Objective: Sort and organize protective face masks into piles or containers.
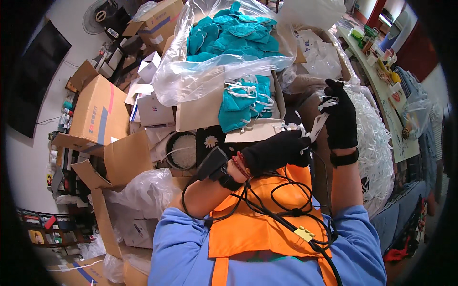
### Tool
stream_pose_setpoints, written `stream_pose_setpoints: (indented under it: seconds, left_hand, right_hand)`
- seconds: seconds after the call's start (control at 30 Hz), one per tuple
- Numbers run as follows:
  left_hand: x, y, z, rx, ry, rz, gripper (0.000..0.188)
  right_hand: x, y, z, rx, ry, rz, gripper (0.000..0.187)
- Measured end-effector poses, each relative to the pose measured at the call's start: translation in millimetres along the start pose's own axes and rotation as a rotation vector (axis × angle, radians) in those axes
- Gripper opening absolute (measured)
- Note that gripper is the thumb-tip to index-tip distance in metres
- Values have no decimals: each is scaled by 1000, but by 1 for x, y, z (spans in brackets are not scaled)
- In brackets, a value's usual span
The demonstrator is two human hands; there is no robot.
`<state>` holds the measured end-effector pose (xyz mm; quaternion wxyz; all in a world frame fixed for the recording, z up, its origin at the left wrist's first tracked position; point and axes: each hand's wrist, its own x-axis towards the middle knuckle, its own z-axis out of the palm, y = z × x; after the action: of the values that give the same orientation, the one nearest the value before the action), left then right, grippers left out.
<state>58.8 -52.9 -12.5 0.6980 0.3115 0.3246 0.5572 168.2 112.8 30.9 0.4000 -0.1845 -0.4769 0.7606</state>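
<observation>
My left hand (279, 150), in a black glove, is closed around white elastic straps (318, 125) in front of my chest. Higher up and to its right, my right hand (342, 117), also gloved in black, pinches the upper part of the white straps. They stretch as a short bundle between the two hands. Just ahead of my left hand, teal face masks (236, 112) with white straps lie stacked in an open carton (200, 110). Beyond them, a large heap of teal masks without visible straps (234, 35) fills a box lined with clear plastic (179, 78).
A big clear bag of white straps (374, 138) stands right of my right arm. Open cardboard boxes (102, 112) crowd the left, near a round tub of whitish bits (183, 151). Black cables (267, 209) loop over my orange apron (238, 233). A cluttered long table (403, 138) runs along the right.
</observation>
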Motion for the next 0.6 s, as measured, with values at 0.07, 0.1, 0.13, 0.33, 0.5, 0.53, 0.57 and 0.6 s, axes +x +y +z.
stream_pose_setpoints:
  seconds: [0.07,0.1,0.13,0.33,0.5,0.53,0.57,0.6]
  left_hand:
    - [-2,2,1,137,-31,0,21]
    - [-2,1,1,212,-58,19,21]
    - [-2,1,0,287,-85,38,22]
    - [-7,12,-5,1313,-184,353,12]
    - [-8,19,-7,1187,-306,411,16]
    - [-9,17,-8,1055,-271,374,18]
    - [-10,15,-9,920,-237,347,19]
    - [-11,10,-16,833,-206,376,21]
  right_hand:
    - [-1,1,-4,23,28,18,33]
    - [-2,0,-5,39,52,31,33]
    - [-3,-3,-4,-99,63,8,33]
    - [3,2,-34,-983,92,-522,39]
    - [-45,-36,51,-954,-539,-286,52]
    - [-49,-33,51,-855,-640,-188,52]
    - [-53,-31,51,-762,-730,-81,52]
    - [-55,-25,47,-682,-784,72,52]
